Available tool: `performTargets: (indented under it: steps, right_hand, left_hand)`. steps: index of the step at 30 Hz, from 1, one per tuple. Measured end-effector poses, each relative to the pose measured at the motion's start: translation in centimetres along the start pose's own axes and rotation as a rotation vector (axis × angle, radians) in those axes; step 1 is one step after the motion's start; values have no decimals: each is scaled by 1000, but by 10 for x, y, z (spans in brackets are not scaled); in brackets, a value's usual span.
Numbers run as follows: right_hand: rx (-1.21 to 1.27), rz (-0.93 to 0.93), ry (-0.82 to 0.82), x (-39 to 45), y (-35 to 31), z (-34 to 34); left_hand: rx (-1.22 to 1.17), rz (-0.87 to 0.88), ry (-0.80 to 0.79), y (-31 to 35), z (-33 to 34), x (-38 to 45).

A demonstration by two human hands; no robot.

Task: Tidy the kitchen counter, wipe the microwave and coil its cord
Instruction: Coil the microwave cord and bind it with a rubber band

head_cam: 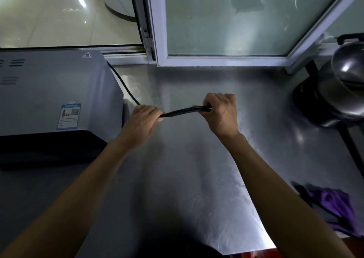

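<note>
A grey microwave (51, 92) with a black door stands at the left of the steel counter (197, 159). Its black cord (183, 111) runs from behind the microwave's back right corner down to my hands. My left hand (142, 119) grips the cord just right of the microwave. My right hand (221, 112) holds a folded bundle of the cord in its fist, a short way to the right. A doubled stretch of cord spans the gap between both hands, above the counter.
A frosted window (226, 21) with a white frame backs the counter. A steel pot with lid (342, 84) sits on a dark base at the far right. A purple cloth (334, 206) lies at the counter's front right edge.
</note>
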State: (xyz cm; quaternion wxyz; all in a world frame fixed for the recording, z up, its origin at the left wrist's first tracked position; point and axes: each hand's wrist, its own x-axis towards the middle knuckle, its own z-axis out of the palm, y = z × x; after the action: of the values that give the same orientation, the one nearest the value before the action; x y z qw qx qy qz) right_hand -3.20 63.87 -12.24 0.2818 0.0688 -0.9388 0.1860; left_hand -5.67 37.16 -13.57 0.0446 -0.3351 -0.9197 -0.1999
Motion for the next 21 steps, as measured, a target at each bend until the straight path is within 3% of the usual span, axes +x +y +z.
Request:
performTargets:
  steps: [5,10,21]
  right_hand:
    - [20,0,-61,-4,7,0]
    - [31,-61,-177,-12,10,5]
    - [81,-108,-135,-17,16,14]
  left_hand:
    - [85,26,85,10,-13,8]
    - [76,-61,129,15,-15,11]
    - [30,-188,112,24,-14,18]
